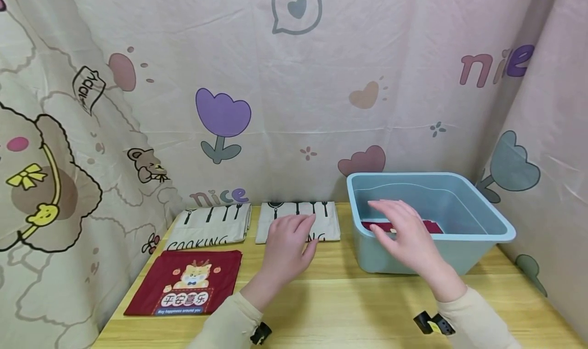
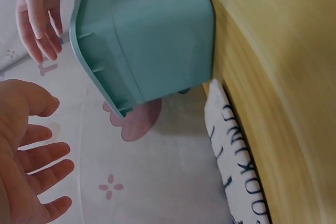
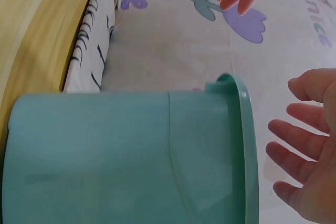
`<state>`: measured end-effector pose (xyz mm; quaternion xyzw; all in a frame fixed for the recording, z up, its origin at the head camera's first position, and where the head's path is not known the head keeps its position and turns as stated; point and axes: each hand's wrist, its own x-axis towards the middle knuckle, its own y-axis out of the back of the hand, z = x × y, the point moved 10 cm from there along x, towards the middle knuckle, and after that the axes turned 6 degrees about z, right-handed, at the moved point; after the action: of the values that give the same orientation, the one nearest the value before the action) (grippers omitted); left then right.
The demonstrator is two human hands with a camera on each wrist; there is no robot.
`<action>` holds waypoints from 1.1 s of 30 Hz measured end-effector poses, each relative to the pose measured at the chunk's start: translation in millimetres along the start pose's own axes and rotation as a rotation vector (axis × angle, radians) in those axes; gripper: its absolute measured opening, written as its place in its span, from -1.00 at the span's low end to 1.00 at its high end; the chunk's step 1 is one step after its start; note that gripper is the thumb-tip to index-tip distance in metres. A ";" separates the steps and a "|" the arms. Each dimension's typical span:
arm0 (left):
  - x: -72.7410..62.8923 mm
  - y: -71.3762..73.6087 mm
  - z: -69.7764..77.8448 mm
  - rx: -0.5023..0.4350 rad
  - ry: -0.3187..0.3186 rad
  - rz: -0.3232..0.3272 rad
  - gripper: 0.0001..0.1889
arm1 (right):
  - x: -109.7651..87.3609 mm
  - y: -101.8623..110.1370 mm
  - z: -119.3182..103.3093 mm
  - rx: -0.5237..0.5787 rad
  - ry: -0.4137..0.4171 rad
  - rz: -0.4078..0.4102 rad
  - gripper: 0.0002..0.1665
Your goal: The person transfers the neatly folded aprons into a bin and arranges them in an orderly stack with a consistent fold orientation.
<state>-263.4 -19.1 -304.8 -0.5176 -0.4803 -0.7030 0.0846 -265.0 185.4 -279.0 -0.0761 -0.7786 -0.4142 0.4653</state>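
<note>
My left hand point(image 1: 287, 247) hovers above the table in front of a folded white cloth point(image 1: 298, 211) with black utensil prints, its fingers relaxed and holding nothing. In the left wrist view the fingers of that hand point(image 2: 31, 156) are spread apart. My right hand point(image 1: 409, 237) hangs over the near rim of a blue plastic bin point(image 1: 459, 237), also holding nothing; the right wrist view shows its fingers loosely bent beside the bin wall point(image 3: 131, 156). Inside the bin lies a dark red cloth point(image 1: 432, 227), partly hidden by the right hand.
At the table's left lies a folded red cloth point(image 1: 220, 272) with a cartoon animal and lettering. Behind it is another folded white cloth point(image 1: 206, 226) printed with "COOKING". A patterned curtain point(image 1: 294, 83) stands behind the wooden table point(image 1: 340, 308) and along both sides.
</note>
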 end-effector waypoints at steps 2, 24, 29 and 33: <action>-3.7 1.0 -3.6 0.000 0.001 -0.001 -0.49 | 0.3 -2.7 -3.5 0.016 0.008 0.007 -0.41; -55.8 24.4 -62.3 0.014 0.104 0.016 -0.44 | -2.7 -32.5 -47.4 0.179 0.080 0.033 -0.40; -68.8 25.1 -77.7 0.033 0.171 -0.028 -0.41 | -5.5 -44.6 -56.3 0.195 0.074 0.009 -0.38; -79.1 25.7 -89.3 0.055 0.213 -0.057 -0.41 | -7.7 -53.1 -62.9 0.220 0.064 -0.006 -0.37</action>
<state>-269.7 -130.7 -353.9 -0.4235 -0.5020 -0.7429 0.1293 -245.9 108.2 -301.4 -0.0091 -0.8042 -0.3299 0.4943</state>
